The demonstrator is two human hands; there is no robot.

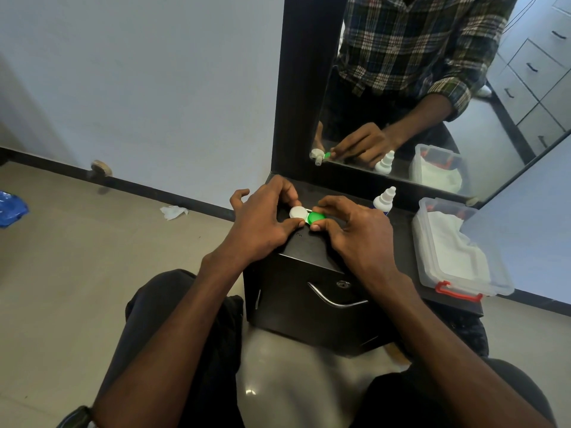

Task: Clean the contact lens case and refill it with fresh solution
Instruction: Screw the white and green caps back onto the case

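Forearms: both bare arms rose from the bottom edge of the frame; a dark wristband at the lower left was cut off by the edge.
Left hand (262,220): thumb and forefinger pinched the white cap side of the case; the other fingers were curled and lifted clear.
Right hand (355,230): thumb and fingertips pinched the green cap; its fingers hid the cap's right edge.
Small twin-well contact lens case with one white and one green round cap (306,215): centre frame, held over the black cabinet top (312,248); whether it touched the top could not be told.
White dropper bottle of solution (384,201): upright just right of the hands, its lower part hidden by the right hand.
Clear plastic box with red latch (457,257): right of frame, white cloth inside.
Black-framed mirror (296,88): upper right, reflecting the hands, bottle and box.
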